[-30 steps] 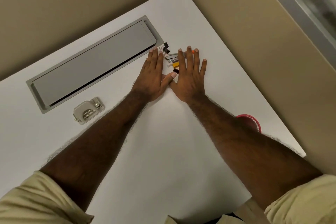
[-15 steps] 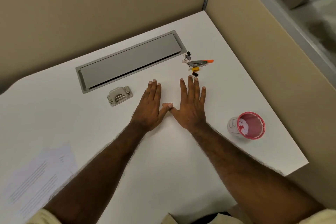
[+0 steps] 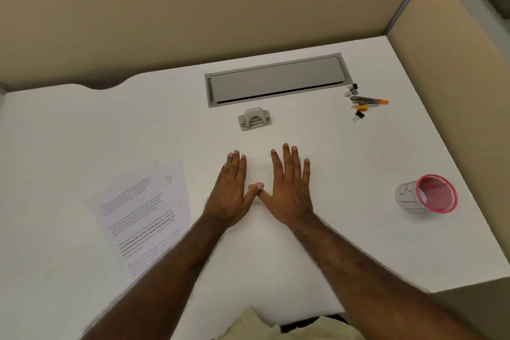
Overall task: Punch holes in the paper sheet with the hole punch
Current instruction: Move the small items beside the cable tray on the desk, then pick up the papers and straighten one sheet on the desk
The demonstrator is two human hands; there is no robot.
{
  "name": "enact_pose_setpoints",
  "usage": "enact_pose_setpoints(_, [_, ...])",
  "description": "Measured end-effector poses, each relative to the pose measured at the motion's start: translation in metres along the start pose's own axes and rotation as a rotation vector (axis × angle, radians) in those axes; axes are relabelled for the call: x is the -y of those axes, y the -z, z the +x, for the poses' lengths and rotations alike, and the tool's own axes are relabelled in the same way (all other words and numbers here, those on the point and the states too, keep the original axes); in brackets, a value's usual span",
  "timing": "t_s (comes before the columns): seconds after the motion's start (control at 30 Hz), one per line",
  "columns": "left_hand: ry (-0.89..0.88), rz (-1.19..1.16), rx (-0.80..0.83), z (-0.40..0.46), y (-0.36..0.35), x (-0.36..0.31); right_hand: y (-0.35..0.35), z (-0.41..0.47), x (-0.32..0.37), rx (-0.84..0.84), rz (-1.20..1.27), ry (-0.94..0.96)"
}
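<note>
A small grey hole punch (image 3: 254,119) sits on the white desk (image 3: 69,132), just beyond my fingertips. Printed paper sheets (image 3: 143,215) lie in a loose stack to the left of my left forearm. My left hand (image 3: 230,190) and my right hand (image 3: 291,188) lie flat on the desk side by side, fingers straight, thumbs touching. Neither hand holds anything, and neither touches the punch or the paper.
A grey cable-tray lid (image 3: 276,80) is set into the desk behind the punch. A stapler with binder clips (image 3: 364,103) lies at the back right. A pink mesh cup (image 3: 427,193) lies tipped at the right. Beige partition walls close the back and right.
The view has swung left and pulled back, bringing the paper stack and the pink cup into sight. My hands drew back toward me from the stapler, still flat with thumbs touching.
</note>
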State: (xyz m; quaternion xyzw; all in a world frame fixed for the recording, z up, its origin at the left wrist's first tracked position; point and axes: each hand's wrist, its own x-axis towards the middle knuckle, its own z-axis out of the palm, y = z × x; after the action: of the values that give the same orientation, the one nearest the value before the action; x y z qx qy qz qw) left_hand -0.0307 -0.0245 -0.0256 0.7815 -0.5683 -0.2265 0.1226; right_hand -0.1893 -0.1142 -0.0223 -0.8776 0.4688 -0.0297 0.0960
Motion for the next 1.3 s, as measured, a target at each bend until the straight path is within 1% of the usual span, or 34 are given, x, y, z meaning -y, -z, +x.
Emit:
enact_pose_setpoints(0.17, [0.096,0.011,-0.03,-0.048,0.01,0.047,-0.011,-0.016,0.053,0.064,0.016,0.075])
enact_pose_setpoints(0.37, [0.203,0.014,-0.056,-0.104,0.023,0.101,-0.026,-0.034,0.11,0.097,0.106,0.154])
enact_pose_setpoints(0.53, [0.308,-0.031,-0.082,-0.141,0.027,0.143,-0.038,-0.044,0.152,0.207,0.18,0.182])
enact_pose_setpoints(0.7, [0.388,-0.114,-0.168,-0.175,0.037,0.176,-0.047,-0.049,0.183,0.266,0.203,0.19])
enact_pose_setpoints(0.87, [0.521,-0.116,-0.275,-0.2,0.039,0.198,-0.052,-0.053,0.2,0.306,0.223,0.16])
enact_pose_setpoints(0.93, [0.522,-0.114,-0.259,-0.208,0.036,0.204,-0.052,-0.055,0.203,0.29,0.214,0.149])
enact_pose_setpoints(1.03, [0.449,-0.056,-0.215,-0.214,0.028,0.209,-0.05,-0.057,0.207,0.29,0.213,0.123])
enact_pose_setpoints(1.13, [0.428,-0.044,-0.196,-0.217,0.021,0.211,-0.048,-0.06,0.212,0.277,0.217,0.105])
enact_pose_setpoints(1.3, [0.4,-0.015,-0.19,-0.218,0.014,0.217,-0.044,-0.064,0.221,0.271,0.281,-0.007])
